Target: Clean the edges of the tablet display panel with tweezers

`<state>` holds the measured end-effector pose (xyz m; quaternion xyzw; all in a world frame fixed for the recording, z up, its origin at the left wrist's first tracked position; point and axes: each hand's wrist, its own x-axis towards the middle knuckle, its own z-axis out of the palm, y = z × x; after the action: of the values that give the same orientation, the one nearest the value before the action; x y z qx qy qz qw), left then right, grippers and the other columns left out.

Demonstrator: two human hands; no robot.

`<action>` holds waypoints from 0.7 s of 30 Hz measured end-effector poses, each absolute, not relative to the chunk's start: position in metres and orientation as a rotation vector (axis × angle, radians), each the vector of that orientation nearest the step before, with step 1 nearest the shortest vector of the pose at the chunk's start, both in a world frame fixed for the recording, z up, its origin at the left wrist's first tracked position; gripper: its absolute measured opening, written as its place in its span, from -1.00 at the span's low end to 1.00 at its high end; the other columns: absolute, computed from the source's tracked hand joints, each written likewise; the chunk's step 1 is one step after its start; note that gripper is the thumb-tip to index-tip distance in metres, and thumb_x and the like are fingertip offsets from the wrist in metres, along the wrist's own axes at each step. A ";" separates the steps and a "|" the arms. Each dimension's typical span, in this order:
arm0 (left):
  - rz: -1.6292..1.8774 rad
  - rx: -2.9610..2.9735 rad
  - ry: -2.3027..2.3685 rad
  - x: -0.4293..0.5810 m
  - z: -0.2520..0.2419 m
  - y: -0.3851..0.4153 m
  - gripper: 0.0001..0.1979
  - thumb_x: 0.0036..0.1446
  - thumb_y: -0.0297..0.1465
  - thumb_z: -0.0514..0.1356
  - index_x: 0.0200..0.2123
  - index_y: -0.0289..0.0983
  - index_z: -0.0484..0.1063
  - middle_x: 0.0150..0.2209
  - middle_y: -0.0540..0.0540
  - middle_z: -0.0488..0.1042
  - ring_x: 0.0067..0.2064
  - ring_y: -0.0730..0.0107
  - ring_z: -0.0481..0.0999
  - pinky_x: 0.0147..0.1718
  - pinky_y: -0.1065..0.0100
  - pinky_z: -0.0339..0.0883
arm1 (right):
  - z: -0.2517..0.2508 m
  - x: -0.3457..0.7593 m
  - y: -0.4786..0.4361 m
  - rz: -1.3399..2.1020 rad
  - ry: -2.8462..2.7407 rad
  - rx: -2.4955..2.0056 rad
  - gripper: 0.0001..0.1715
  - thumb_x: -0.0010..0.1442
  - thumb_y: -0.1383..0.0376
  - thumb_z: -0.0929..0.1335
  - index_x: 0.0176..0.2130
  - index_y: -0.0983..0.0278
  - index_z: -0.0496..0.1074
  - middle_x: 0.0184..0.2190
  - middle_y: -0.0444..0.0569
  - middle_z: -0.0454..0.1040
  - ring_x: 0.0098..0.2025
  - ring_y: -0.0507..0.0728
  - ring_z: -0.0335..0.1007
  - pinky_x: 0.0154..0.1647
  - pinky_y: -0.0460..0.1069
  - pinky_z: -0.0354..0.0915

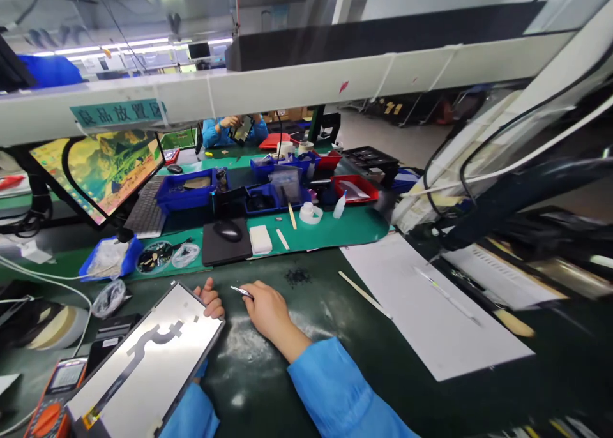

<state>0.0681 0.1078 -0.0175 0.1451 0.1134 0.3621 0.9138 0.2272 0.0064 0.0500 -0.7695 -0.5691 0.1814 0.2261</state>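
A flat silver display panel with a dark flex cable across its back lies tilted at the lower left of the dark green bench. My left hand grips its far right edge, fingers curled over the rim. To the right of that edge, my right hand rests on the bench and pinches a pair of metal tweezers, tips pointing left toward the left hand. Both sleeves are blue.
A multimeter sits at the lower left. A white sheet with thin sticks lies to the right. Behind are a black mouse on its pad, blue trays, a tape roll, a keyboard and a monitor. Another person in blue works at the far bench.
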 end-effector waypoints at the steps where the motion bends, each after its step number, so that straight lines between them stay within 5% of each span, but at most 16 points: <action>1: 0.742 0.283 0.233 0.068 -0.017 0.108 -0.59 0.33 -0.34 -0.07 -0.24 -0.27 0.59 -0.59 0.12 -0.11 -0.62 0.68 -0.33 -0.71 0.60 -0.11 | 0.049 0.227 0.007 0.507 -1.569 -2.124 -0.67 0.26 0.35 0.31 -0.04 0.09 0.55 -0.15 -0.05 0.56 -0.08 0.12 0.47 -0.09 -0.07 0.25; 13: 0.737 0.246 0.220 0.066 0.002 0.100 -0.58 0.35 -0.42 -0.08 -0.21 -0.33 0.60 -0.59 0.07 0.08 -0.65 0.70 -0.10 -0.65 0.56 -0.01 | 0.051 0.227 0.006 0.519 -1.583 -2.110 -0.66 0.25 0.35 0.31 -0.03 0.12 0.55 -0.15 -0.04 0.56 -0.08 0.14 0.49 -0.09 -0.06 0.27; 21: 0.855 0.257 0.233 0.072 -0.037 0.113 -0.55 0.33 -0.28 -0.07 -0.29 -0.28 0.61 -0.64 0.11 -0.11 -0.64 0.69 -0.39 -0.72 0.52 -0.31 | 0.051 0.226 0.004 0.500 -1.580 -2.112 -0.70 0.25 0.34 0.32 -0.08 0.10 0.57 -0.18 -0.06 0.57 -0.10 0.11 0.49 -0.09 -0.08 0.26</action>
<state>0.0724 0.1130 -0.0367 0.1241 0.1125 0.4126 0.8954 0.2260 0.0041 0.0514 -0.7663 -0.5733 0.1813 0.2265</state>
